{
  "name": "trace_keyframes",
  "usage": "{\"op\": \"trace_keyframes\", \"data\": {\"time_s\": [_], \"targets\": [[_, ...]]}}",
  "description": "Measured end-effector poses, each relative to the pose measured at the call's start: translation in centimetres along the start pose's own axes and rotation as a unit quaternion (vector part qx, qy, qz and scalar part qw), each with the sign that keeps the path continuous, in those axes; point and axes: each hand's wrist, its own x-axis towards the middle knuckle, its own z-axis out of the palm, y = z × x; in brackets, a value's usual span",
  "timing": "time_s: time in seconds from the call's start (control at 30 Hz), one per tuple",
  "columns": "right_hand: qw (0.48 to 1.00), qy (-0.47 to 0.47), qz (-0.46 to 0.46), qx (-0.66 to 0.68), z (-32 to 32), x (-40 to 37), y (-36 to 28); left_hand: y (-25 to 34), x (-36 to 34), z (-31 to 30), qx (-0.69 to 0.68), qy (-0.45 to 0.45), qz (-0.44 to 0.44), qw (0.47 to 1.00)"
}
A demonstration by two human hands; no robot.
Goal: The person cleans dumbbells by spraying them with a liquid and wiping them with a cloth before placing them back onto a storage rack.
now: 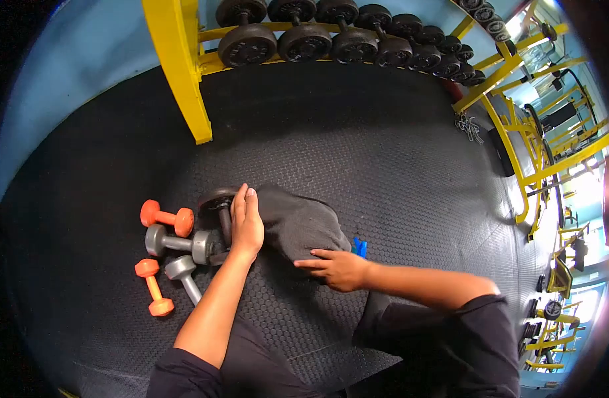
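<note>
My left hand (pixel 246 222) rests flat, fingers together, on a black dumbbell (pixel 216 203) lying on the floor, at the edge of a dark cloth (pixel 298 222). My right hand (pixel 337 267) presses on the near corner of that cloth, fingers stretched out to the left. A small blue object (pixel 361 247) pokes out just beyond my right hand. Left of the black dumbbell lie two orange dumbbells (pixel 166 217) (pixel 153 286) and two grey ones (pixel 177 243) (pixel 185 275).
The floor is black studded rubber matting (pixel 357 146). A yellow rack (pixel 185 73) holding several black dumbbells (pixel 304 40) runs along the blue wall at the back. Yellow gym machines (pixel 536 132) stand at the right.
</note>
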Motion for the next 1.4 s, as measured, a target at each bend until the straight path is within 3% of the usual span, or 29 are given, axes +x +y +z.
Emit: {"op": "trace_keyframes", "data": {"time_s": [0.1, 0.17, 0.23, 0.27, 0.33, 0.37, 0.4, 0.43, 0.5, 0.53, 0.57, 0.63, 0.73, 0.83, 0.9, 1.03, 1.1, 1.17, 1.23, 1.33, 1.4], "targets": [[0.995, -0.053, -0.06, 0.059, -3.3, -3.8, 3.6, -0.6, -0.2, 0.9, -0.007, -0.011, -0.018, 1.0], [0.991, 0.034, -0.034, 0.126, -2.9, -6.6, 5.3, -2.1, -0.7, 1.3, -0.044, -0.035, -0.059, 0.997], [0.982, 0.063, 0.103, 0.148, -3.1, -9.4, 6.3, -3.3, -1.3, 1.8, -0.075, -0.057, -0.1, 0.991], [0.98, 0.076, 0.105, 0.152, -1.5, -10.7, 6.9, -1.8, -2.6, 2.0, -0.025, -0.066, -0.111, 0.991], [0.896, 0.273, 0.289, 0.198, 2.5, -12.9, 7.4, -0.1, -4.5, 3.4, -0.016, -0.082, -0.119, 0.989], [0.889, 0.286, 0.295, 0.203, 3.8, -13.8, 7.4, -0.7, -4.7, 4.2, -0.005, -0.071, -0.083, 0.994], [0.776, 0.324, 0.448, 0.302, 5.0, -14.7, 7.1, -1.4, -5.2, 4.9, 0.005, -0.061, -0.049, 0.997], [0.627, 0.344, 0.579, 0.391, 6.4, -15.7, 6.7, -2.2, -5.8, 5.5, 0.015, -0.051, -0.015, 0.998], [0.47, 0.433, 0.597, 0.485, 11.4, -17.8, 6.2, -3.5, -6.6, 6.5, 0.036, -0.041, 0.056, 0.997], [0.447, 0.414, 0.612, 0.503, 13.2, -19.1, 5.3, -3.9, -6.8, 7.1, 0.043, -0.038, 0.094, 0.994], [0.436, 0.422, 0.613, 0.505, 14.0, -20.0, 4.1, -4.1, -6.9, 7.8, 0.045, -0.034, 0.134, 0.989], [0.462, 0.392, 0.668, 0.432, 15.8, -20.7, 1.7, -3.4, -6.5, 9.2, 0.058, -0.009, 0.137, 0.989], [0.445, 0.346, 0.666, 0.489, 15.7, -21.4, -1.7, -1.7, -5.7, 10.9, 0.124, 0.019, 0.152, 0.98], [0.474, 0.238, 0.693, 0.489, 17.2, -22.2, -3.7, 0.8, -3.6, 14.3, 0.104, -0.029, 0.102, 0.989], [0.468, 0.235, 0.675, 0.52, 15.6, -22.3, -4.8, 2.7, -2.7, 17.5, 0.126, -0.048, 0.123, 0.983], [0.471, 0.25, 0.666, 0.522, 17.3, -21.6, -6.6, 2.2, 0.2, 25.0, -0.06, -0.107, -0.014, 0.992], [0.469, 0.256, 0.665, 0.523, 17.7, -21.0, -6.8, 0.7, 1.6, 28.7, -0.015, -0.134, -0.03, 0.99], [0.486, 0.261, 0.675, 0.49, 18.0, -20.6, -6.7, 0.2, 1.3, 32.4, 0.176, -0.087, -0.012, 0.98], [0.506, 0.259, 0.673, 0.474, 18.7, -20.4, -6.6, 0.8, -0.4, 34.9, 0.197, -0.075, -0.04, 0.977], [0.531, 0.275, 0.656, 0.462, 18.6, -19.8, -6.4, 1.4, -1.1, 32.6, 0.226, -0.089, -0.044, 0.969], [0.498, 0.239, 0.66, 0.51, 16.0, -19.7, -5.4, -0.2, 0.7, 27.9, 0.016, -0.212, -0.002, 0.977]]}}
